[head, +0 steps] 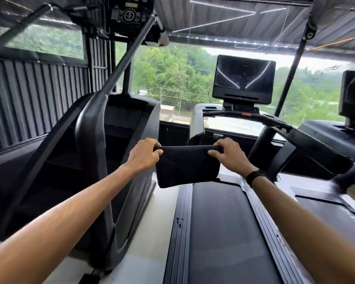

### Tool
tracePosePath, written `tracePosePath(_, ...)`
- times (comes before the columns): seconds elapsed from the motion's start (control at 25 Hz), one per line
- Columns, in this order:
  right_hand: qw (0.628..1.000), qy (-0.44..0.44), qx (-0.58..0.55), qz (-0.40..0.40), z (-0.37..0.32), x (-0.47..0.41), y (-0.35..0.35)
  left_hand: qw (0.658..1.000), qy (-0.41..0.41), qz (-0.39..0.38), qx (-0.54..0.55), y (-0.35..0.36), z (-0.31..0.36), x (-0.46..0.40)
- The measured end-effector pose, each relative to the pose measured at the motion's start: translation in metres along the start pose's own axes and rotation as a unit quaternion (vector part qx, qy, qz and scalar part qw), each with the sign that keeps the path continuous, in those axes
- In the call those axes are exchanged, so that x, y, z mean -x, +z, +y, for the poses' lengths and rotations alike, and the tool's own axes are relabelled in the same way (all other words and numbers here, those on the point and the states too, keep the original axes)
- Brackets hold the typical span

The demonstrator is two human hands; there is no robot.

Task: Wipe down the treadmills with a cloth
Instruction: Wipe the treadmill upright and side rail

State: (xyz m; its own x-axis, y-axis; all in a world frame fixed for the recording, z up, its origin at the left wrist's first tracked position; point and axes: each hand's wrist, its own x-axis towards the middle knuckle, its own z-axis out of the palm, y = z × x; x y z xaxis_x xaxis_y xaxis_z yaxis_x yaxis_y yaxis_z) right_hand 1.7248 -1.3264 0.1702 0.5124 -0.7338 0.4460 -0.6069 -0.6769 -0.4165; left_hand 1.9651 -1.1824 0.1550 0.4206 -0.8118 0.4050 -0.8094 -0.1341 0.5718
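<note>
A dark folded cloth (188, 167) hangs in the air in front of me, stretched between both hands. My left hand (145, 153) pinches its upper left corner and my right hand (226, 153) pinches its upper right corner. Below and ahead lies a treadmill with a dark belt (223, 232), grey side rails (181, 222), a curved handlebar (260, 117) and a black screen (243, 79). The cloth is held above the front end of the belt and touches nothing else.
A stair-climber machine (103, 160) with a slanted black rail stands close on the left. A second treadmill (336, 203) with its own screen (354, 95) is at the right. Large windows ahead show trees. A corrugated dark wall (37, 95) runs along the left.
</note>
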Motion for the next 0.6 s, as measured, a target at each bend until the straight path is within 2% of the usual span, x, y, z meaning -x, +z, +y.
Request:
tracePosePath(0.2,0.999,0.051,0.005,-0.005,0.038,-0.063,0.053,0.999,-0.005,-0.029,0.045,0.058,-0.048,-0.092)
tracePosePath(0.36,0.992,0.108,0.012,0.057,0.056,-0.121,0.075,0.989,0.017,-0.057,0.133,0.096,-0.067,-0.172)
tracePosePath(0.6,0.969,0.213,-0.048,0.114,0.061,-0.215,0.102,0.957,-0.017,-0.123,0.263,0.143,-0.091,-0.278)
